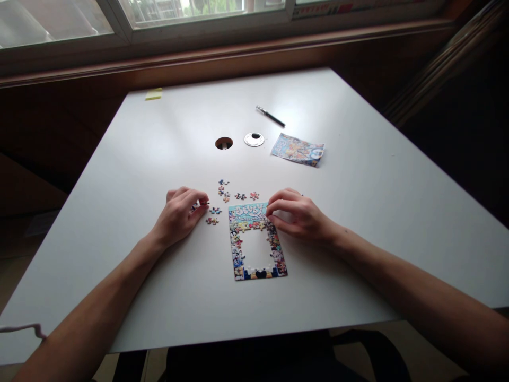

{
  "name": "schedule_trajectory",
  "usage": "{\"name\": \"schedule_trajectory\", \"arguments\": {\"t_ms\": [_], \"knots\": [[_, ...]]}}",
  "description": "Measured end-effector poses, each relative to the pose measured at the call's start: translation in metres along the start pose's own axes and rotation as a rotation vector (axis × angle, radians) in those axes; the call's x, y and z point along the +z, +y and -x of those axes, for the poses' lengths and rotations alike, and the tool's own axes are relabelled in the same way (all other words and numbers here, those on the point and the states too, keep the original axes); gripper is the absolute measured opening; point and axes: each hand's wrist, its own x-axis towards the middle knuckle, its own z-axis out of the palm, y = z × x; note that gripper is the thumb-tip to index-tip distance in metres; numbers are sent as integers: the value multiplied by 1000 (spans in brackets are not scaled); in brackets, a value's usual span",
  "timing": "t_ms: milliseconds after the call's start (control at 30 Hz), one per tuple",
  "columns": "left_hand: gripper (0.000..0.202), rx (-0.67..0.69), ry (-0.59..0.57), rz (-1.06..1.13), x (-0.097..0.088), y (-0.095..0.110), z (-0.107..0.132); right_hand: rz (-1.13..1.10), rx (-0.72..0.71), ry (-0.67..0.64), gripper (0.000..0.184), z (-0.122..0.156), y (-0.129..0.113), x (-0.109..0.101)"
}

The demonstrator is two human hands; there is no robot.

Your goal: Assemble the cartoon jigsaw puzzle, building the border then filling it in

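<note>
A small colourful jigsaw puzzle (pixel 256 241) lies on the white table (pixel 358 223) in front of me, its border filled and a bare gap in its middle. My left hand (pixel 181 215) rests left of it, fingertips pinched on a loose puzzle piece (pixel 199 204). My right hand (pixel 296 215) sits at the puzzle's upper right corner, fingers curled and pressing on its edge. Several loose pieces (pixel 228 193) lie scattered just beyond the puzzle, between my two hands.
A printed picture sheet (pixel 298 149) lies farther back on the right. A black pen (pixel 270 116), a round cable hole (pixel 224 142) with its silver cap (pixel 254 139) beside it, and a yellow sticky note (pixel 154 94) sit toward the far edge, under a window.
</note>
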Motion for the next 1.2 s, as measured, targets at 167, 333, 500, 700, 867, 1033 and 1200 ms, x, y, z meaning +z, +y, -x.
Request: {"name": "schedule_trajectory", "arguments": {"t_ms": [167, 333, 500, 700, 867, 1033, 1200], "knots": [[12, 60, 126, 66, -2, 1, -1, 2, 7, -2, 8, 0, 0, 0], [16, 75, 180, 68, -3, 3, -2, -2, 2, -4, 8, 0, -1, -1], [18, 91, 196, 80, -3, 3, -1, -5, 4, -2, 8, 0, 0, 0], [16, 45, 204, 90, 1, 0, 1, -18, 7, 22, 7, 0, 1, 0], [19, 15, 214, 97, 2, -2, 3, -29, 20, 24, 7, 0, -1, -1], [20, 38, 221, 101, 2, -3, 3, -35, 26, 27, 8, 0, 0, -1], [22, 29, 210, 103, 1, -2, 3, -35, 29, 44, 9, 1, 0, -1]]}}
